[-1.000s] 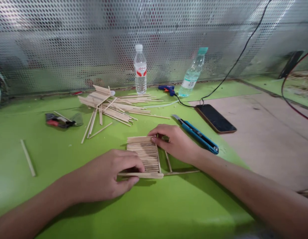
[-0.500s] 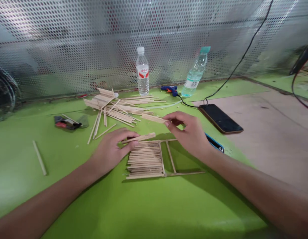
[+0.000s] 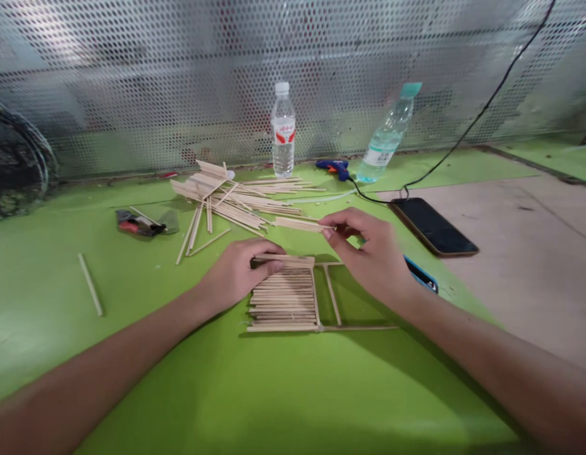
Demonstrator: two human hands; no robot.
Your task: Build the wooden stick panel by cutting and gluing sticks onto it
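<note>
My left hand (image 3: 238, 268) is closed on a few short wooden sticks (image 3: 299, 261), held level along the far edge of a small stick-built panel (image 3: 283, 300). That panel has a row of sticks packed side by side, with a ladder-like frame (image 3: 332, 294) stretching to the right. Above the frame, my right hand (image 3: 371, 249) pinches a few more wooden sticks (image 3: 297, 224) between thumb and fingers, their free ends pointing left. Whether the left hand's sticks touch the panel or hover just over it, I cannot tell.
A pile of wooden sticks (image 3: 248, 205) lies behind the hands. Farther back are a water bottle (image 3: 284, 142), a tilted greenish bottle (image 3: 380, 148) and a blue glue gun (image 3: 334, 167). A phone (image 3: 430, 225) lies right; a plastic packet (image 3: 143, 222) and a loose stick (image 3: 90, 284) lie left.
My left hand has moved right, and its sticks have turned from slanting to level along the panel's far edge. The right hand keeps its sticks. The whole view has shifted slightly.
</note>
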